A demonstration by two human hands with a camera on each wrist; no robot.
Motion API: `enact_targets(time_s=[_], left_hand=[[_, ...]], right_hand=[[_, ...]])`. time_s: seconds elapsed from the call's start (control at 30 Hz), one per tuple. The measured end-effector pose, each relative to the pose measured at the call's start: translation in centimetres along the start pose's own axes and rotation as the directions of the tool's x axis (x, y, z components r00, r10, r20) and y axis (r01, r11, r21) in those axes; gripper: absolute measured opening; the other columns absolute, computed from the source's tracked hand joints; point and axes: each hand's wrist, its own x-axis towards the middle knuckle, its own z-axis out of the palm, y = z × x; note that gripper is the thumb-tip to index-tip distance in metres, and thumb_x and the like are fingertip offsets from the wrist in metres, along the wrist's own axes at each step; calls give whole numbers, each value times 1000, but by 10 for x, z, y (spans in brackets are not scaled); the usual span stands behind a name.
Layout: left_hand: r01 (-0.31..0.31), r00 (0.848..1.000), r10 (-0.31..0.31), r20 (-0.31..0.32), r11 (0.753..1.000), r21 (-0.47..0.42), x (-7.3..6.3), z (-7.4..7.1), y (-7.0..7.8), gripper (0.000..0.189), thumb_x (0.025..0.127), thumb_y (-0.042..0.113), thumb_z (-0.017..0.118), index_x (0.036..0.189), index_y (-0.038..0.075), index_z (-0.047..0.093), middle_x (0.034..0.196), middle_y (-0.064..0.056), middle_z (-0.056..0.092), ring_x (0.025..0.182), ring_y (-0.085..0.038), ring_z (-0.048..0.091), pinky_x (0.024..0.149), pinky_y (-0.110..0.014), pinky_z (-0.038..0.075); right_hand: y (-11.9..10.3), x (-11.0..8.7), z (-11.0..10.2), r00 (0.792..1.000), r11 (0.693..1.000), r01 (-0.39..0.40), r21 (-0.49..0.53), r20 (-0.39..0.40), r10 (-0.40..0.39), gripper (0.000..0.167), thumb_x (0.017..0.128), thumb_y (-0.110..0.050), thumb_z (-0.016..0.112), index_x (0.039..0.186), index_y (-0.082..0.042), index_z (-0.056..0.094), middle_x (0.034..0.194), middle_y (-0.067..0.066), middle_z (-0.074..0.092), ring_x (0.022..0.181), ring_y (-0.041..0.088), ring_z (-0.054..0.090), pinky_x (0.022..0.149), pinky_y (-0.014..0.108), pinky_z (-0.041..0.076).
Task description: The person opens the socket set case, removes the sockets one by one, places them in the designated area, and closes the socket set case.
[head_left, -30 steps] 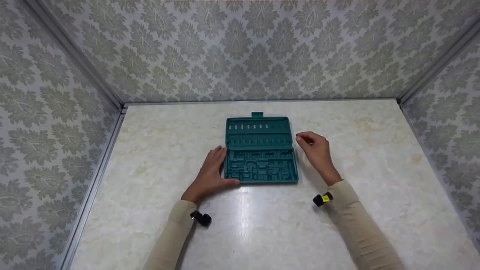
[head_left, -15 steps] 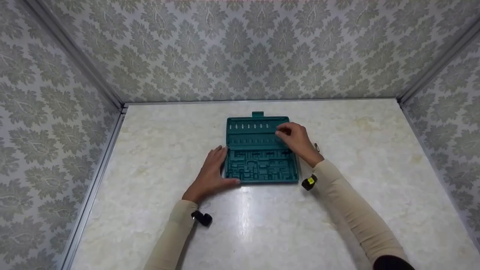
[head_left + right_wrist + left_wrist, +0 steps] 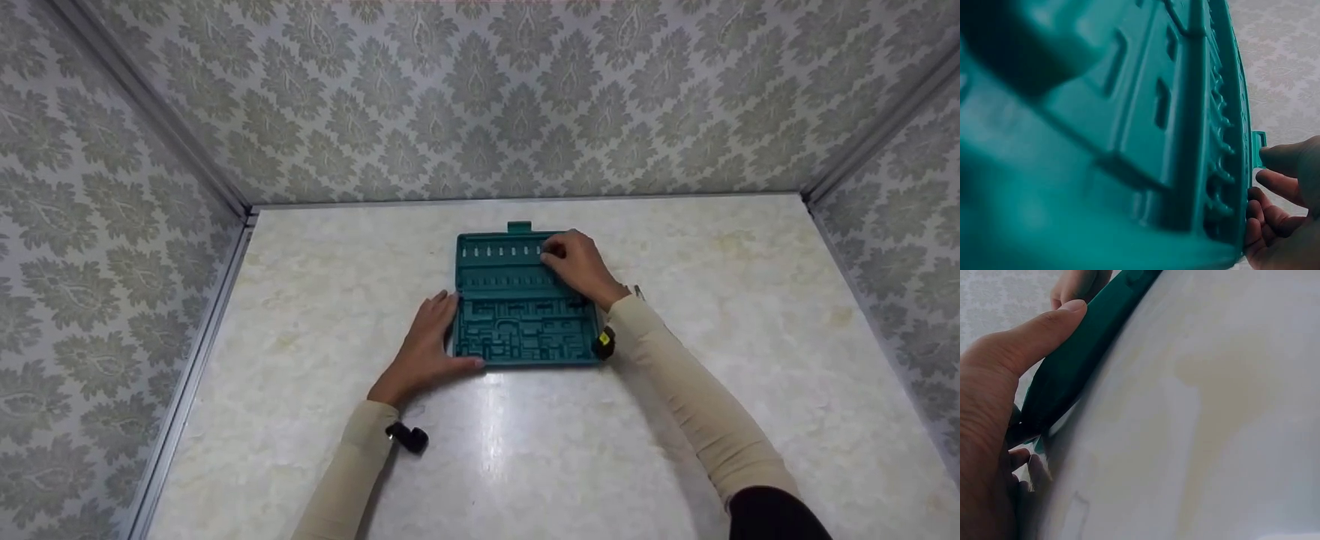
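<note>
A green plastic tool case [image 3: 540,364] lies unfolded on the table, its lid half at the back. A row of small silver bits [image 3: 501,252] stands along the lid's top slots; the moulded front half shows vacant recesses. My left hand [image 3: 424,349] holds the front left corner, thumb along the front edge and fingers at the left side. In the left wrist view the thumb [image 3: 1053,329] presses the case's edge. My right hand [image 3: 581,261] is over the lid's upper right, thumb and index fingertips close together at the row's right end. I cannot tell whether they pinch something.
The pale marbled table [image 3: 337,300] extends around the case. A latch tab [image 3: 519,226] sticks out from the lid's far edge. Patterned wall panels [image 3: 480,97] border the table at the back and sides. Each wrist wears a small black camera [image 3: 409,437].
My right hand has moved left from beside the case to over the lid's top row, by the last silver bit. The left hand keeps its place at the corner.
</note>
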Motion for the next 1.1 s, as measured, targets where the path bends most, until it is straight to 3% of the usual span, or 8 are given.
enact_targets(time_s=[0.2,0.53,0.77,0.93,1.1], left_hand=[[5,1000,-5,3,1000,5,0,1,1,134,77,81,83,179,27,15,185,-1,12,171,-29,0,136,-57,11],[36,999,-36,12,999,2,-1,1,3,135,76,80,84,179,29,14,185,2,11,171,-26,-2,136,-55,10],[47,999,-47,3,999,-13,-2,1,3,134,74,83,84,178,37,12,185,8,9,171,-23,-4,136,-57,10],[46,999,-46,1,999,-25,-2,1,2,134,74,82,85,178,39,12,185,9,9,171,-22,-5,136,-58,9],[38,999,-38,-4,999,-25,-2,2,1,135,74,82,85,178,39,12,185,8,9,171,-22,-4,136,-58,9]], right_hand=[[-1,13,6,999,999,-2,-48,36,3,33,110,-12,69,135,8,72,130,27,68,122,42,62,109,58,50],[-2,18,8,997,996,-52,-69,53,55,36,109,-8,68,139,12,69,137,32,65,131,47,60,116,60,47],[-5,19,12,991,990,-136,39,-1,136,36,107,-3,70,140,10,67,136,29,64,128,43,60,113,57,49],[-2,16,15,982,971,-169,166,-60,181,25,105,-1,71,129,6,71,130,24,65,120,38,61,107,54,50],[1,16,18,984,983,-135,125,-100,147,19,104,-4,73,121,5,77,123,24,69,115,38,64,104,54,52]])
